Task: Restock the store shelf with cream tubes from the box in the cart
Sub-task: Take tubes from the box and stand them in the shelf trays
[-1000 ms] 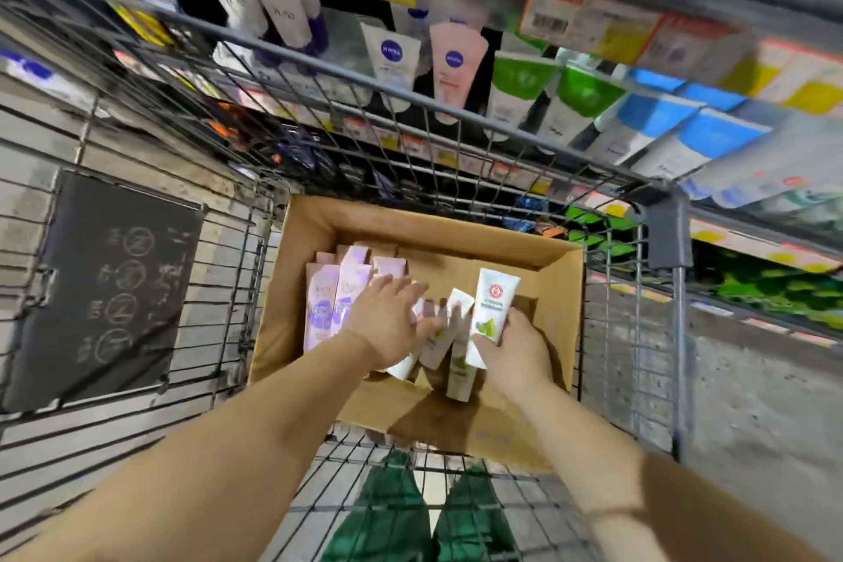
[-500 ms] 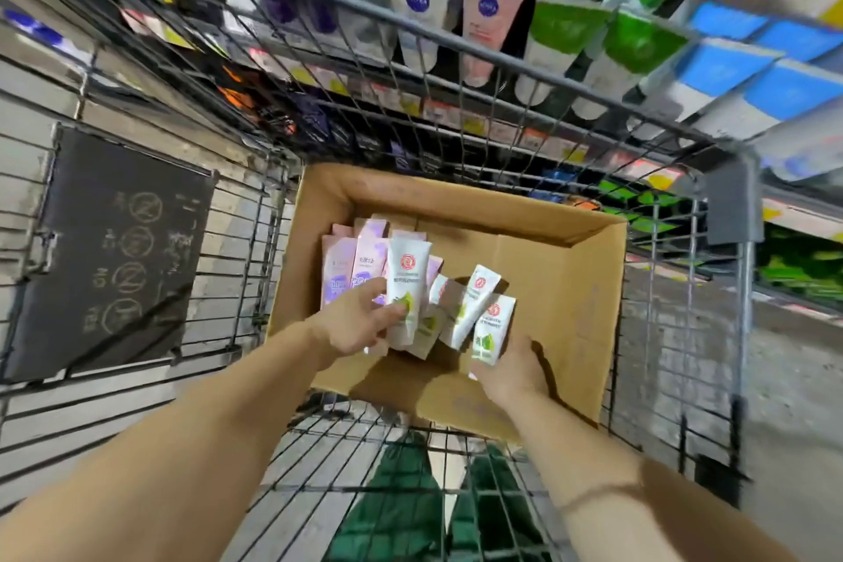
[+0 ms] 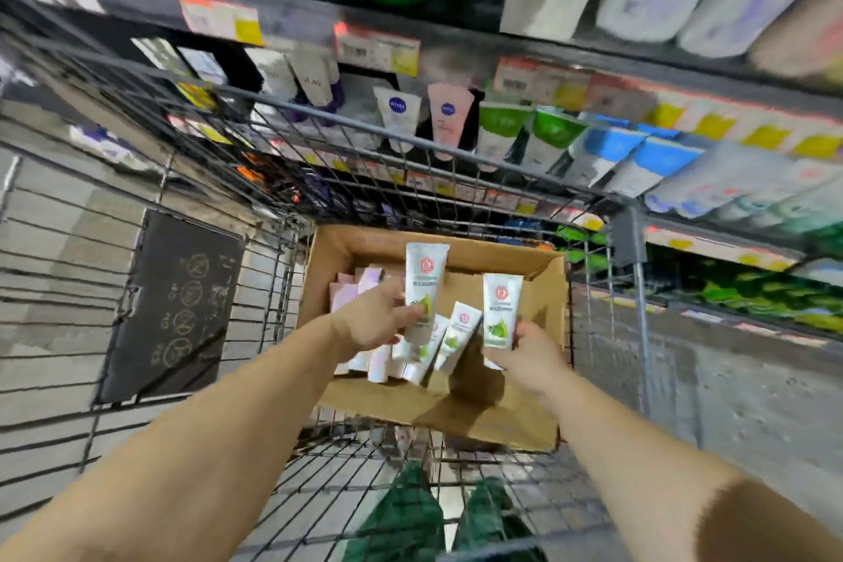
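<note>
An open cardboard box (image 3: 538,287) sits in the wire cart (image 3: 255,178). My left hand (image 3: 372,317) grips a white cream tube with a green leaf (image 3: 424,283), held upright above the box. My right hand (image 3: 529,351) grips a second white tube of the same kind (image 3: 501,310), lifted beside it. More white tubes (image 3: 460,329) lean inside the box between my hands, and pink and lilac tubes (image 3: 353,285) stand at its back left. Beyond the cart, the shelf (image 3: 502,137) holds rows of cream tubes.
A dark plastic flap with printed symbols (image 3: 173,306) hangs on the cart's left wall. Price tags (image 3: 378,48) line the shelf edges. Green shoes (image 3: 438,516) show under the cart's wire floor. The grey floor (image 3: 752,402) lies to the right.
Both hands have risen out of the box, each carrying a white tube. The view has tilted up toward the shelf.
</note>
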`<move>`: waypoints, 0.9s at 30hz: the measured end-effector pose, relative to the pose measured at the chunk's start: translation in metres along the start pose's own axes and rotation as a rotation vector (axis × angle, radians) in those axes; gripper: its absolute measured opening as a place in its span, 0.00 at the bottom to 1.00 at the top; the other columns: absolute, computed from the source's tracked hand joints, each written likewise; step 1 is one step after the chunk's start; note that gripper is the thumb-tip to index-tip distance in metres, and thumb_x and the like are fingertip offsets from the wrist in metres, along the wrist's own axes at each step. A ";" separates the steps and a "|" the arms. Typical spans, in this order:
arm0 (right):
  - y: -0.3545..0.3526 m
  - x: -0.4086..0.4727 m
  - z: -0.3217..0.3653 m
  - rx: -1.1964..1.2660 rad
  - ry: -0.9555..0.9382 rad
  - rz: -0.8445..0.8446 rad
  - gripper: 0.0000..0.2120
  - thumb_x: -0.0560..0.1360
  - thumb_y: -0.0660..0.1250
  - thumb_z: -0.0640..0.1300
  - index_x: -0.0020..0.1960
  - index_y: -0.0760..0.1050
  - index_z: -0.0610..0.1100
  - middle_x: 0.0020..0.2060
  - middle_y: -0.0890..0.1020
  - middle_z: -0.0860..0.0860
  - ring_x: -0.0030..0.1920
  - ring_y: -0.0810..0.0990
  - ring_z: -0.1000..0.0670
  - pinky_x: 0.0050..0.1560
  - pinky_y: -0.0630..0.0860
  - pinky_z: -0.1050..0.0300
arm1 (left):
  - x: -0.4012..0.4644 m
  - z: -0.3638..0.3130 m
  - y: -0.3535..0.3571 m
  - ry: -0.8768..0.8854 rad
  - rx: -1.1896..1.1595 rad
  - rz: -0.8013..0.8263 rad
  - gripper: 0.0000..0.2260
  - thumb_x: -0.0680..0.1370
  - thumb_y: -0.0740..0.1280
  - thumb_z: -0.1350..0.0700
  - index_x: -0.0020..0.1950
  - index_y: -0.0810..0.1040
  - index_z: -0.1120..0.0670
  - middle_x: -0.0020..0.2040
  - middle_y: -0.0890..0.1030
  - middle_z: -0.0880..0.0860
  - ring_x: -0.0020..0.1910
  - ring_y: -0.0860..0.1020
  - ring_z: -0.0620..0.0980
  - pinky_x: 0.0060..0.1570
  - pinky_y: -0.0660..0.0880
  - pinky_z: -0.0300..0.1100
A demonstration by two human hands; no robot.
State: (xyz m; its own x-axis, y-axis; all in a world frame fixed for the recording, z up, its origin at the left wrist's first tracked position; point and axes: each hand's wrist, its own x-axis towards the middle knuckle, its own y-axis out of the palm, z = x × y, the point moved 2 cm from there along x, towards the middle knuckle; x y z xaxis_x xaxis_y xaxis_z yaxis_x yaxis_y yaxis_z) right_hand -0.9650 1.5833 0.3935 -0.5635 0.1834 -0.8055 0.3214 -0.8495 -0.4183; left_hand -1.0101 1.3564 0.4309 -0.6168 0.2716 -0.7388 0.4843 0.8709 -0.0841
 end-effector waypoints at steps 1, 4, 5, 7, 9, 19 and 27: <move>-0.011 -0.007 0.010 0.048 -0.028 0.002 0.16 0.69 0.77 0.44 0.53 0.75 0.48 0.52 0.82 0.49 0.49 0.82 0.47 0.49 0.81 0.49 | -0.006 -0.018 0.001 0.021 -0.010 0.015 0.16 0.76 0.67 0.50 0.62 0.73 0.52 0.53 0.84 0.55 0.50 0.82 0.52 0.49 0.76 0.50; -0.051 -0.034 0.039 0.156 -0.131 0.012 0.19 0.68 0.78 0.42 0.56 0.75 0.46 0.53 0.83 0.49 0.51 0.82 0.48 0.55 0.80 0.46 | -0.024 -0.074 0.006 0.099 -0.008 0.041 0.20 0.71 0.69 0.51 0.62 0.73 0.53 0.55 0.82 0.61 0.49 0.80 0.55 0.47 0.75 0.51; -0.067 -0.047 0.048 0.183 -0.171 0.008 0.19 0.68 0.78 0.41 0.55 0.74 0.47 0.53 0.83 0.49 0.52 0.82 0.47 0.57 0.79 0.46 | -0.030 -0.092 0.011 0.125 -0.013 0.046 0.20 0.71 0.70 0.53 0.61 0.72 0.54 0.55 0.81 0.62 0.48 0.80 0.56 0.47 0.74 0.52; -0.100 -0.071 0.060 0.240 -0.231 -0.011 0.20 0.68 0.78 0.40 0.55 0.73 0.47 0.52 0.83 0.49 0.52 0.82 0.47 0.57 0.79 0.46 | -0.041 -0.126 0.025 0.183 -0.024 0.051 0.18 0.73 0.70 0.61 0.62 0.72 0.53 0.52 0.80 0.62 0.47 0.79 0.58 0.46 0.74 0.52; -0.137 -0.095 0.064 0.261 -0.289 -0.056 0.21 0.68 0.78 0.40 0.55 0.72 0.47 0.50 0.82 0.50 0.52 0.81 0.48 0.56 0.79 0.49 | -0.049 -0.158 0.047 0.246 0.011 0.066 0.21 0.75 0.70 0.66 0.65 0.70 0.54 0.51 0.81 0.60 0.47 0.80 0.58 0.47 0.78 0.53; -0.385 -0.206 -0.068 0.420 -0.493 -0.347 0.16 0.72 0.75 0.39 0.56 0.74 0.44 0.46 0.83 0.52 0.44 0.81 0.51 0.44 0.80 0.59 | -0.102 -0.336 0.288 0.539 0.190 0.161 0.20 0.73 0.73 0.63 0.62 0.74 0.52 0.53 0.82 0.62 0.49 0.80 0.59 0.53 0.75 0.55; -0.590 -0.304 -0.235 0.499 -0.534 -0.665 0.15 0.73 0.74 0.43 0.59 0.76 0.44 0.50 0.84 0.49 0.45 0.84 0.49 0.44 0.80 0.55 | -0.144 -0.450 0.554 0.686 0.171 0.357 0.19 0.77 0.66 0.70 0.66 0.70 0.58 0.58 0.79 0.59 0.57 0.78 0.57 0.57 0.77 0.54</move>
State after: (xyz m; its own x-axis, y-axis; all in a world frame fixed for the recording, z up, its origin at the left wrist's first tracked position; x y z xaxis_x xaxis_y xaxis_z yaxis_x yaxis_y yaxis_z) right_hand -0.8045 2.1454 0.7868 -0.8217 0.5562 -0.1242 -0.4738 -0.7878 -0.3936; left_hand -0.9324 1.9836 0.7915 -0.6243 0.7630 -0.1678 0.7791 0.6238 -0.0624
